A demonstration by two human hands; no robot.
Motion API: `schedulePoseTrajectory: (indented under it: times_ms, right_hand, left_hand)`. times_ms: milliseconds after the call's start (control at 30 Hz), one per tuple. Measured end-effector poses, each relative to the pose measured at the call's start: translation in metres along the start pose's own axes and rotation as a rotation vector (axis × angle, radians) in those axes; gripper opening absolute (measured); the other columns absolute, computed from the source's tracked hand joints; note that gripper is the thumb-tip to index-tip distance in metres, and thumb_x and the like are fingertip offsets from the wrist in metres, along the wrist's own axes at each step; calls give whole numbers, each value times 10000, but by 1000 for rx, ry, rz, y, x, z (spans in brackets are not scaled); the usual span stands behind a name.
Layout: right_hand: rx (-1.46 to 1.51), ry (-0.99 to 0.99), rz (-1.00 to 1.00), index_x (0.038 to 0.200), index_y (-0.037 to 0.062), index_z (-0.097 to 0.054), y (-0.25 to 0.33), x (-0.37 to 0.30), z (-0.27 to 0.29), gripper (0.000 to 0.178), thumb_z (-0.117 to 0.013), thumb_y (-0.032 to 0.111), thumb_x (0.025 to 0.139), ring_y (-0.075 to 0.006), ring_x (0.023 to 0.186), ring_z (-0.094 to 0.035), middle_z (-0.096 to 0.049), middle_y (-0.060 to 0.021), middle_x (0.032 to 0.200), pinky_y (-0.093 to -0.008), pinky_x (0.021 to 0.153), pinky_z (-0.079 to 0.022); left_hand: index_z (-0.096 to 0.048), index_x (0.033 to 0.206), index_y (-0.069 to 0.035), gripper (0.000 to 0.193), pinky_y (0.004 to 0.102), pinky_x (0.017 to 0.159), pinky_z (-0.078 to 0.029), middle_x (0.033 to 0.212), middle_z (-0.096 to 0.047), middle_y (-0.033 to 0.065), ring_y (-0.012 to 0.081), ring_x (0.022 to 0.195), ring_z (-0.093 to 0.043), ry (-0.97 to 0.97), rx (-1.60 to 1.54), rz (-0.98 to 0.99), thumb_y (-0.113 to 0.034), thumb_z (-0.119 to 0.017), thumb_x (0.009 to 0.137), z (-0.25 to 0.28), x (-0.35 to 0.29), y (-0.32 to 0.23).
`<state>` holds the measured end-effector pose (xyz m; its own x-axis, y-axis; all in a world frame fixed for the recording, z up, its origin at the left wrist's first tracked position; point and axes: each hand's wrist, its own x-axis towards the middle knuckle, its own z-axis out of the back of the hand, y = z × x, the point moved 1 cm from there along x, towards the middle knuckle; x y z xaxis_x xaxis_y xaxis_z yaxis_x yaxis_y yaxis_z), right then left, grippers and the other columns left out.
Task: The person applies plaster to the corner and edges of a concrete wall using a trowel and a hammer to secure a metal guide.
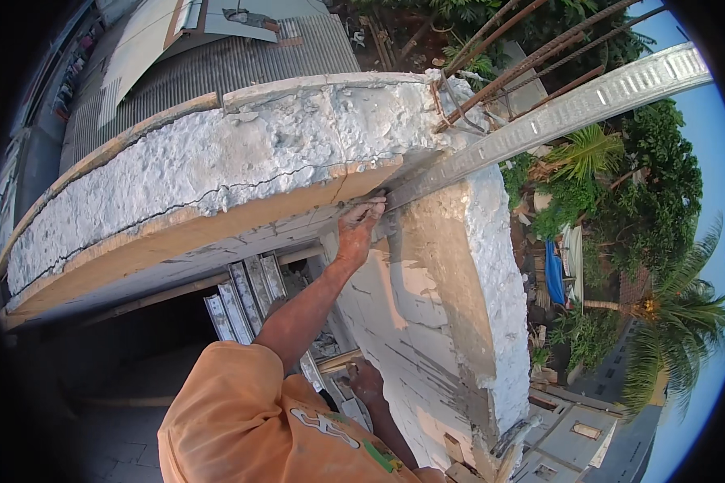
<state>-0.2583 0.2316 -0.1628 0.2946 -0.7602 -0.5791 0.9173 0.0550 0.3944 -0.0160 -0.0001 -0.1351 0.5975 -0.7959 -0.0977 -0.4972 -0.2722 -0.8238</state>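
My left hand reaches up to the inner corner where the concrete beam meets the plastered wall. Its fingers are bent and pressed together at the lower end of a long, pale metal straightedge bar. Whether they grip the bar or something small beside it, I cannot make out. The bar slants from that corner to the upper right. Lower down, my right hand is curled beside a wooden strip close to the wall; what it grips is hidden.
Rusty reinforcing bars stick out beyond the beam's corner. Ribbed metal pieces stand below the beam. A corrugated roof lies past the beam. Trees and a palm grow far below the wall's rough outer edge.
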Motion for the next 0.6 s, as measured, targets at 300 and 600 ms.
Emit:
schedulePoseTrajectory:
  times_ms: [300, 600]
  right_hand:
    - [-12, 45, -69, 1175, 103, -631, -9, 0, -2, 314, -543, 291, 939, -412, 1003, -623, -631, -211, 1120, -504, 856, -493]
    - [-21, -10, -75, 1154, 88, -657, -23, -11, -2, 310, -575, 253, 904, -403, 937, -642, -651, -219, 1039, -479, 840, -514]
  left_hand:
    - [-712, 1028, 5, 206, 320, 1046, -420, 1209, -661, 146, 199, 1206, -570, -27, -89, 22, -172, -689, 924, -3, -1, 12]
    - [-705, 1002, -7, 165, 360, 1088, -378, 1203, -651, 132, 231, 1278, -517, -32, -10, -57, -155, -670, 937, -7, -5, 13]
